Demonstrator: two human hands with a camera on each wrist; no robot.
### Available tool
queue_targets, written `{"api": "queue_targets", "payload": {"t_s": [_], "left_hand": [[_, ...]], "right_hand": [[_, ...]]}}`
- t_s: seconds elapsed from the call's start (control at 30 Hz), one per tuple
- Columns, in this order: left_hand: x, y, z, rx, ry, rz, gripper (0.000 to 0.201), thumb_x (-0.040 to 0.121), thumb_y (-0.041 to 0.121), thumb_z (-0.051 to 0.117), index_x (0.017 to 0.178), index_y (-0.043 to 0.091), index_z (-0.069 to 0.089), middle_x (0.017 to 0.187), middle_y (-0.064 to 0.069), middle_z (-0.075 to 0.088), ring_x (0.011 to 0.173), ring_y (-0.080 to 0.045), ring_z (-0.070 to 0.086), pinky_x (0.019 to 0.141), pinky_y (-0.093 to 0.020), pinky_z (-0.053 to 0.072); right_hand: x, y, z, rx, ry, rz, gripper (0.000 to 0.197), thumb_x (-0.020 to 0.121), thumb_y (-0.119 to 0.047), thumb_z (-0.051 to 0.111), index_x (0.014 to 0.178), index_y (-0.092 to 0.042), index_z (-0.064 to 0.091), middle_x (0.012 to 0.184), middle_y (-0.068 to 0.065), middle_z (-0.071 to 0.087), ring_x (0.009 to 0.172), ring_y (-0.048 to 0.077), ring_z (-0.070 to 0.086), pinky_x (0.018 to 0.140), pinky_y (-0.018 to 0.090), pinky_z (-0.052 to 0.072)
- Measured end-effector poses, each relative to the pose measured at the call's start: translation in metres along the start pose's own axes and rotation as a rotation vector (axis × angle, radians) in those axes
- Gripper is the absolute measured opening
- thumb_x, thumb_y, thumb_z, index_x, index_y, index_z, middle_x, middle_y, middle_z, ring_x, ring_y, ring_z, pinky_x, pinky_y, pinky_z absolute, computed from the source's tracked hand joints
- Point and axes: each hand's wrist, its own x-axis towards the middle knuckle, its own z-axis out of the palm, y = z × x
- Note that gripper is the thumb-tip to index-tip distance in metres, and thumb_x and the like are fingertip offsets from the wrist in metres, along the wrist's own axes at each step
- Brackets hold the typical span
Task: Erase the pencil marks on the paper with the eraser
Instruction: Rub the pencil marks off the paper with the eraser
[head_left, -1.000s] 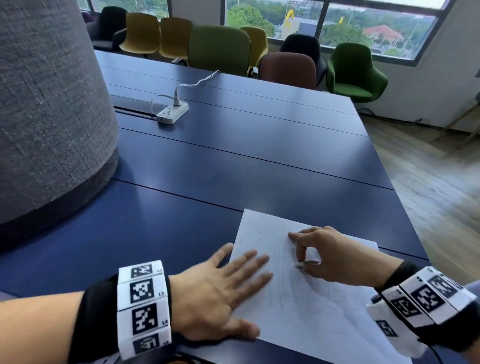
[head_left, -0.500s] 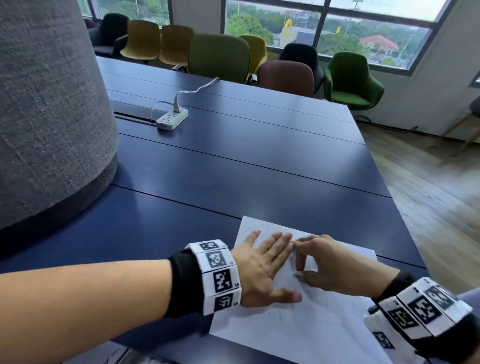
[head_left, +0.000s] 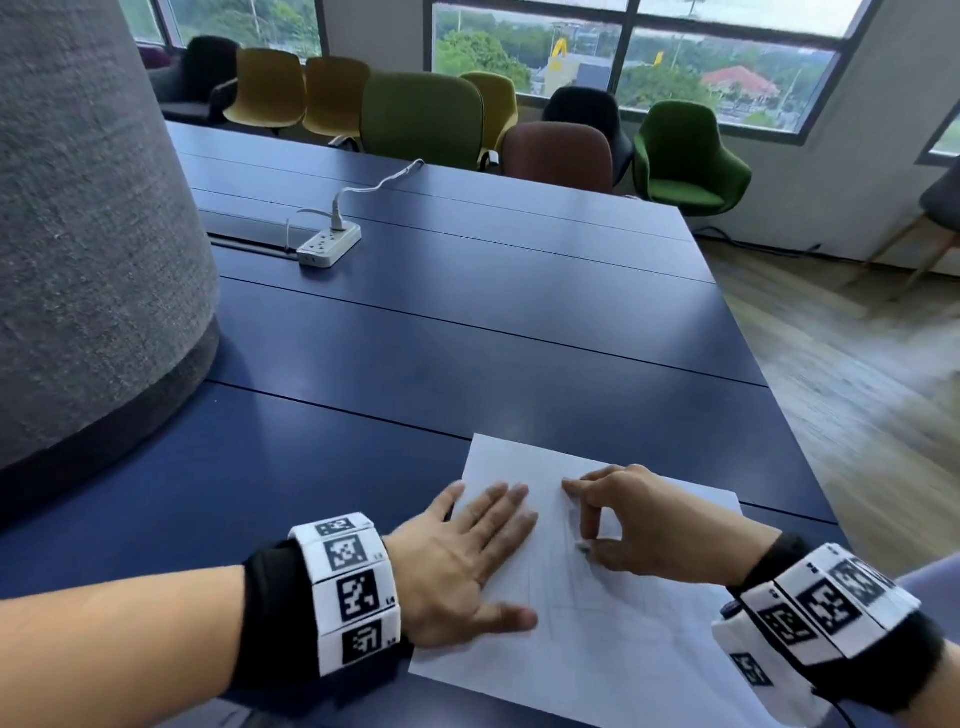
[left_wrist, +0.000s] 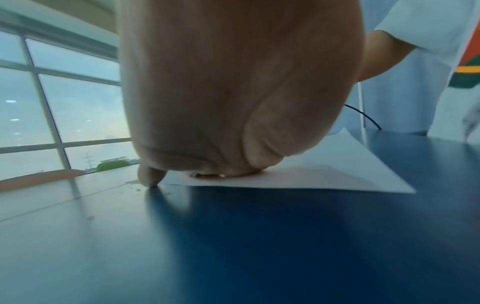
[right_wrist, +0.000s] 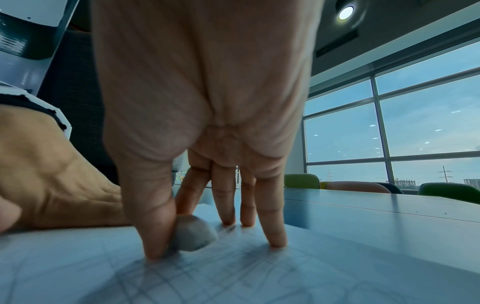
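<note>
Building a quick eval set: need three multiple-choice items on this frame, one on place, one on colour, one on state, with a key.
1. Where does the left hand lie?
A. flat on the paper's left part
B. on the power strip
C. off the table

2. What colour is the table?
A. white
B. dark blue
C. red

3. What is the right hand doing?
A. hanging idle
B. pinching the eraser against the paper
C. gripping a cup

Key: 1 A, fingers spread on the sheet; 2 B, blue top throughout; 3 B, thumb and forefinger grip the grey lump.
</note>
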Motion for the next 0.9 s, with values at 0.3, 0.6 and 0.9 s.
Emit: {"api": "queue_targets", "payload": {"t_s": [0.3, 0.6, 0.9], "left_hand": [[-0.007, -0.008, -0.012, 0.086, -0.051, 0.043, 0.105, 0.063, 0.079, -0.010, 0.149, 0.022, -0.025, 0.148, 0.003, -0.039, 0.142, -0.015, -0.032, 0.118, -0.041, -0.017], [0.006, -0.031, -0.047, 0.060, 0.069, -0.099, 0.091, 0.092, 0.061, 0.049, 0.156, 0.015, 0.004, 0.163, -0.012, -0.009, 0.150, -0.029, 0.008, 0.114, -0.047, 0.032], [0.016, -0.032, -0.056, 0.034, 0.028, -0.067, 0.097, 0.075, 0.062, 0.073, 0.148, 0.019, 0.026, 0.138, -0.010, 0.032, 0.121, -0.028, 0.036, 0.096, -0.043, 0.046]], "right_hand": [[-0.001, 0.002, 0.001, 0.032, 0.021, -0.021, 0.018, 0.079, -0.032, 0.070, 0.072, -0.025, 0.055, 0.098, -0.003, 0.068, 0.105, 0.018, 0.060, 0.086, 0.037, 0.049], [0.005, -0.002, 0.000, 0.134, 0.199, 0.069, 0.016, 0.081, -0.030, 0.074, 0.073, -0.022, 0.063, 0.092, -0.004, 0.066, 0.080, 0.007, 0.062, 0.071, 0.024, 0.050], [0.027, -0.018, -0.015, 0.484, 0.192, 0.179, 0.015, 0.084, -0.004, 0.060, 0.090, -0.012, 0.070, 0.066, -0.001, 0.072, 0.062, 0.015, 0.068, 0.072, 0.034, 0.061]]}}
